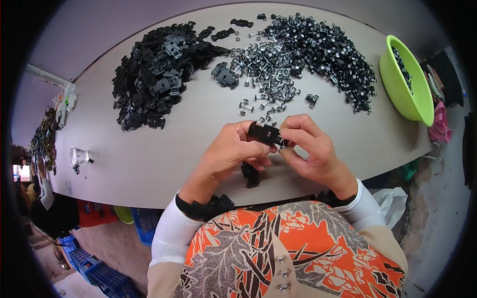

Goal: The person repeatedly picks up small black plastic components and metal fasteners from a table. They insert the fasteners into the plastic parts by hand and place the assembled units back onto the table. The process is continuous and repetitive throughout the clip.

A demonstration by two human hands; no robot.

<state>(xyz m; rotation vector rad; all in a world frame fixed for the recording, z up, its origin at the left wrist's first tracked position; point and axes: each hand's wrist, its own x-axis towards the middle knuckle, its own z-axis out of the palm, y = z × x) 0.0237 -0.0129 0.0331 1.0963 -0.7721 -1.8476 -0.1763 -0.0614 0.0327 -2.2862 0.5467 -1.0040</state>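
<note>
The small black plastic frame (265, 133) sits above the table (149, 159), just over its near edge, caught between my two hands. My left hand (229, 151) pinches its left end, thumb on the near side and fingers curled over the top. My right hand (309, 149) closes on its right end, fingertips pressed together at a spot where I glimpse a bit of metal, too small for me to tell what it is. Much of the frame is hidden under my fingers. Below my left hand another black piece (250, 175) lies on the table, partly covered by my palm. Farther off are a heap of black frames (154, 74), a spread of metal wheel axles (308, 49), and a green bowl (405, 82) at the right, its contents hard to make out.
</note>
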